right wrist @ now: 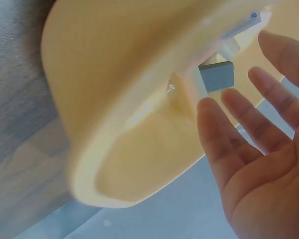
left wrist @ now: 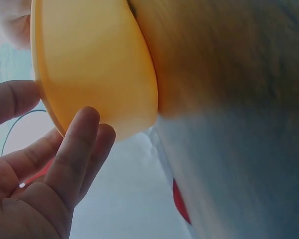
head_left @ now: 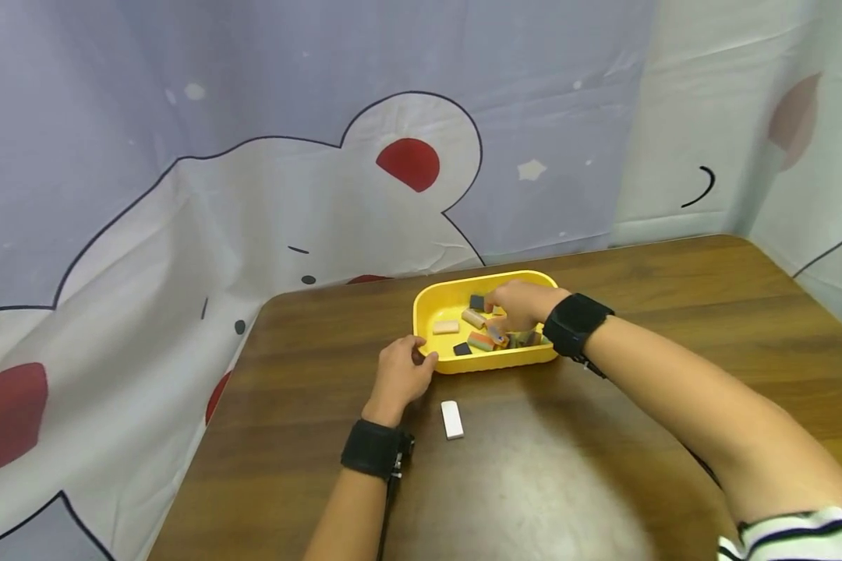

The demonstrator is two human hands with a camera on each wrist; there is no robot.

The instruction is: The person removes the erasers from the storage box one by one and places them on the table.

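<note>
A yellow plastic tray (head_left: 431,366) with rounded corners stands toward the far side of the table. Inside lie several small blocks, among them a pale tan one (head_left: 445,327), a dark one (head_left: 477,302) and an orange-and-green one (head_left: 480,341). My left hand (head_left: 401,370) grips the tray's near left corner; in the left wrist view, its digits lie at the rim and outer wall. Over the tray's right half reaches my right hand (head_left: 526,302), its fingers (right wrist: 214,127) spread and slightly bent close to a grey-green block (right wrist: 218,76), with nothing visible in its grasp.
A white oblong block (head_left: 452,419) lies on the brown wooden table (head_left: 309,374), nearer than the tray. Behind the table hangs a printed cloth (head_left: 274,210), reaching the back and left edges. Both wrists wear black bands (head_left: 372,449).
</note>
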